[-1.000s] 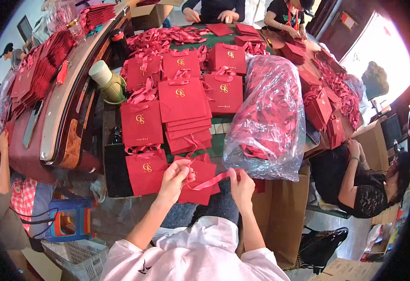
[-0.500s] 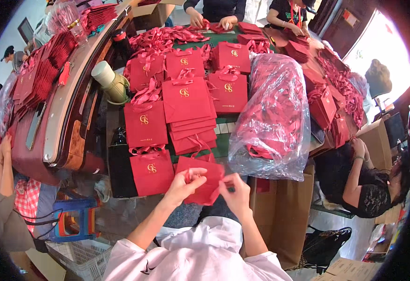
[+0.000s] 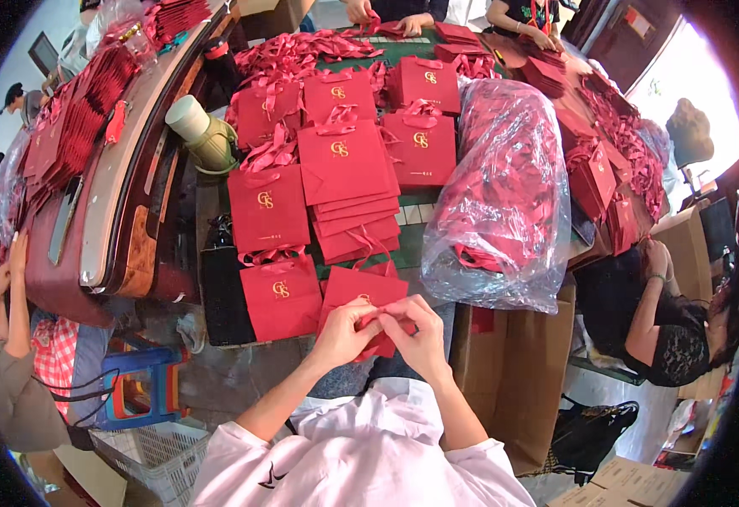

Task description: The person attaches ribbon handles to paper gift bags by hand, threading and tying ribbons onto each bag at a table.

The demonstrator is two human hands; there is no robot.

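A small red paper gift bag [image 3: 351,286] with a gold mark lies at the table's near edge, its ribbon handle toward the stacked bags. Over its near part, my left hand [image 3: 344,336] and my right hand [image 3: 418,338] meet with fingertips pinched together. A bit of red shows between and below the fingers; whether it is the bag's edge or a ribbon is hard to make out. Left of it lies another red gift bag [image 3: 281,296]. Beyond my hands a stack of red gift bags [image 3: 348,173] overlaps in steps.
A clear plastic sack [image 3: 505,194] of red ribbon-handled bags lies at right, above an open cardboard box [image 3: 513,372]. A green jug with a pale lid [image 3: 196,135] stands at left. Loose ribbons [image 3: 302,55] heap at the back. Other people work around the table; a blue stool [image 3: 141,384] is lower left.
My right hand has moved left and now meets my left hand at the fingertips. The bag's gold-marked face now shows. The whole view has shifted slightly.
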